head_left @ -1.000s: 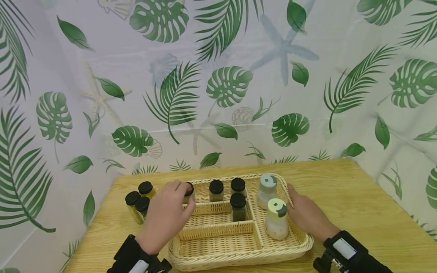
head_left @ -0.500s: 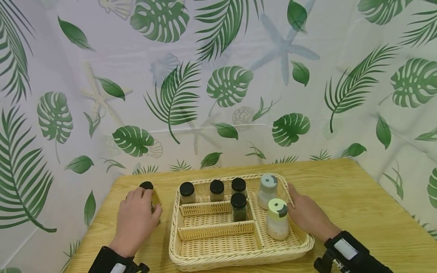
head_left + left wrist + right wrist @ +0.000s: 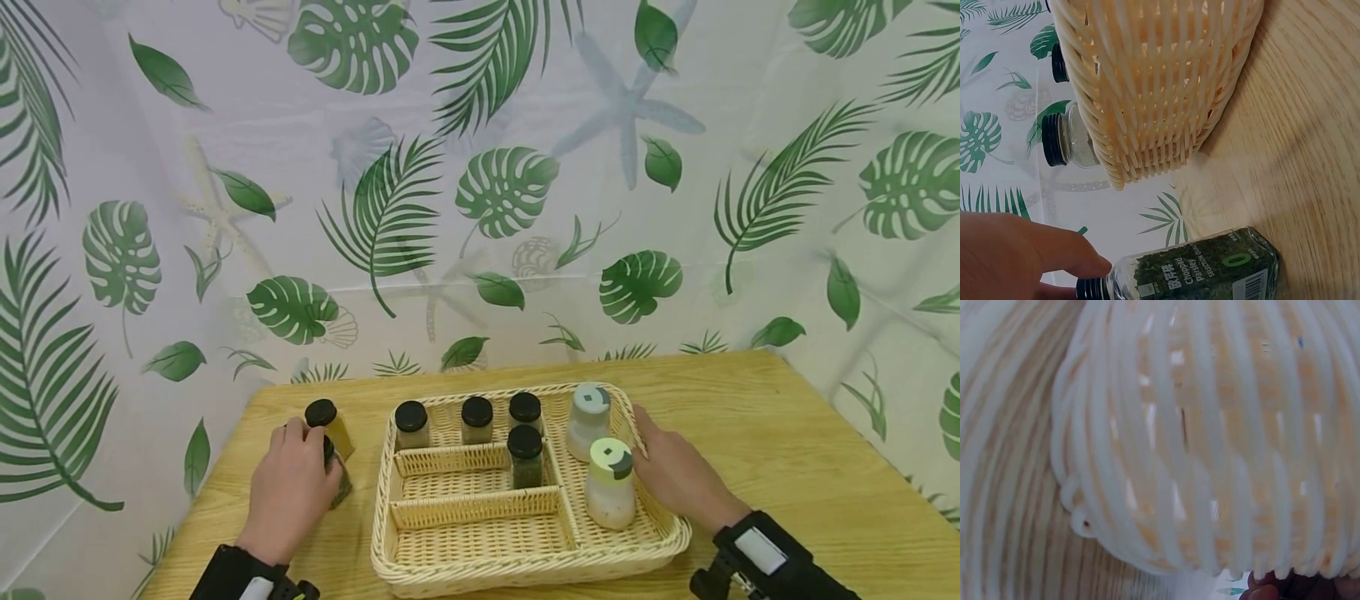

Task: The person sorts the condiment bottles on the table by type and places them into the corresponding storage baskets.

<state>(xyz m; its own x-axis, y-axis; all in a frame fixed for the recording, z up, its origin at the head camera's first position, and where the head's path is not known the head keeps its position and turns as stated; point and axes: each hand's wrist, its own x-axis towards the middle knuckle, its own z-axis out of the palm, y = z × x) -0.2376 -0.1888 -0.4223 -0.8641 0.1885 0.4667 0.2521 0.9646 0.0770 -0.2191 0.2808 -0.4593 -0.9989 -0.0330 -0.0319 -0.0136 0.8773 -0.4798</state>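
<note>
My left hand [image 3: 288, 487] holds a small glass jar of chopped parsley [image 3: 1191, 269] by its black cap, left of the wicker basket [image 3: 525, 573]. The jar's label and green flakes show in the left wrist view. Just behind it stands a jar with yellow contents [image 3: 337, 433], black-capped too. My right hand [image 3: 678, 475] grips the basket's right side near the rim; in the right wrist view its fingers [image 3: 1266, 592] appear at the bottom, partly hidden by the weave.
Three black-capped jars, one of them a pale spice jar [image 3: 412, 427], line the basket's back compartment. A green-filled jar [image 3: 525, 458] stands in the middle one. The right compartment has a grey-lidded shaker [image 3: 589, 421] and a yellow-lidded shaker [image 3: 611, 487]. A wooden table [image 3: 780, 450] carries everything.
My left hand has let go of a jar in the basket's back left corner, moved left to the jars outside and taken the parsley jar's cap. The right hand stays put.
</note>
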